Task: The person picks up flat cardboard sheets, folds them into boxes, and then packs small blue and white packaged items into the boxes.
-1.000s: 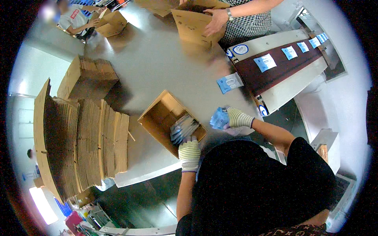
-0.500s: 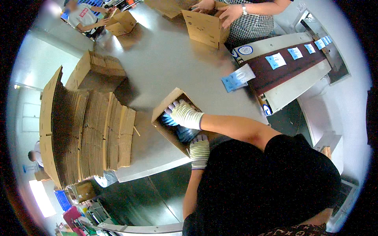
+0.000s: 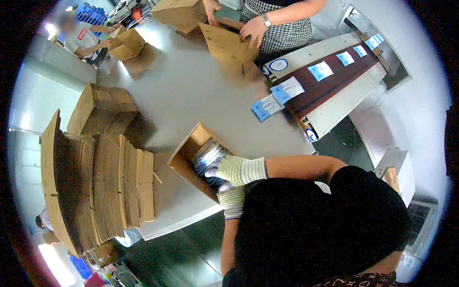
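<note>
Since the earlier frame, the right hand has been drawn back from the far part of the cardboard box to its near end. Its gloved fingers are bent over the blue and silver packets inside the box; whether any of them is pinched cannot be told. The left hand is placed at the near wall, just below the right one, with its fingers partly covered, so its grip cannot be told either. As it may be judged, the box is filled only in part: packets are gathered toward the near side, while bare cardboard is seen at the left. A big stack of flat cardboard is left unfolded. Farther on, one loose packet is laid on the table, and others are spaced along the belt, not yet boxed. Beyond, another open box is handled by a co-worker.
</note>
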Action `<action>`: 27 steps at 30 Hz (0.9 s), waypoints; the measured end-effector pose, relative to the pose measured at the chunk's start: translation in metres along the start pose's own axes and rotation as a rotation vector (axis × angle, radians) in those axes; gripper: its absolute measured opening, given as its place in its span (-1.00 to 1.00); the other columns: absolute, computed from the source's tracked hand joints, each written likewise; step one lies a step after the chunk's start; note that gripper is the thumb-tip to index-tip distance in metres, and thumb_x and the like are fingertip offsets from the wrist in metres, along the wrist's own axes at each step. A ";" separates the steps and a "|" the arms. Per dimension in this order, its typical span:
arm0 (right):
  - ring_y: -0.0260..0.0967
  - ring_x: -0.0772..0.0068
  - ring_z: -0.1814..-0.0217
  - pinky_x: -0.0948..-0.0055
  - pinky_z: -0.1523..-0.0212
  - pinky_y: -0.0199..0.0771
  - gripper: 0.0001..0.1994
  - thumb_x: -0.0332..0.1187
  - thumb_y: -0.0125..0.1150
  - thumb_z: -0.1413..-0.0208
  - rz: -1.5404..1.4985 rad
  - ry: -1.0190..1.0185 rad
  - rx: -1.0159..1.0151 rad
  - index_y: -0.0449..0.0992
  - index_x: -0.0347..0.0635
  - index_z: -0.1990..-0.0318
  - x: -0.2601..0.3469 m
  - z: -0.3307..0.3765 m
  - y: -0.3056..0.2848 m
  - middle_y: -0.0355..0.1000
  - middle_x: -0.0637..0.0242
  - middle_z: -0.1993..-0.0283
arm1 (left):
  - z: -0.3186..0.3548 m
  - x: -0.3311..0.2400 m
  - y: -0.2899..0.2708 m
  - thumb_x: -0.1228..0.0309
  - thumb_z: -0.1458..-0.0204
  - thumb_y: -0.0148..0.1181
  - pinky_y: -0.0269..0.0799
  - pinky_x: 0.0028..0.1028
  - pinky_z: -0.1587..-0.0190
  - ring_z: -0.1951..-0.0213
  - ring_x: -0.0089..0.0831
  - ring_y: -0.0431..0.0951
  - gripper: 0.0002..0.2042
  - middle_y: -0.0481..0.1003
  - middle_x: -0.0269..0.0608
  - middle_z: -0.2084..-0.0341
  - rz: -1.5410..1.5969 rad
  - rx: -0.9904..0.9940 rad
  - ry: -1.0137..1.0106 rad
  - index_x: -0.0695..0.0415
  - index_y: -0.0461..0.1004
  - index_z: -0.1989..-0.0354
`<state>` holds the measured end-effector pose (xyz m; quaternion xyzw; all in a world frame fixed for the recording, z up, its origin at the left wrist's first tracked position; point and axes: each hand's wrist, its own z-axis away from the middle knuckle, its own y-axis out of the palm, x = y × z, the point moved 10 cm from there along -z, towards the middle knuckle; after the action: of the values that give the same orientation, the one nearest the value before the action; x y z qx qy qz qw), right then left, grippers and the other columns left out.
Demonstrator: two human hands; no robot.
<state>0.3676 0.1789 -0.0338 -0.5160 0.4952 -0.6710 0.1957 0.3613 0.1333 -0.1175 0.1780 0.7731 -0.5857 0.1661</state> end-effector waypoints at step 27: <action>0.33 -0.02 0.15 0.13 0.10 0.33 -0.56 -0.05 0.02 -0.04 0.024 0.426 0.006 0.39 -0.15 0.02 -0.209 0.073 -0.029 0.40 -0.01 0.22 | -0.024 -0.015 -0.005 0.22 0.09 0.02 0.39 -0.28 0.30 0.34 -0.21 0.50 -0.68 0.45 -0.06 0.23 -0.365 0.485 0.100 0.15 0.40 0.20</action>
<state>0.5210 0.3190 -0.1145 -0.3558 0.5295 -0.7641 0.0962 0.3713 0.1544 -0.1003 0.0992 0.6373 -0.7637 -0.0274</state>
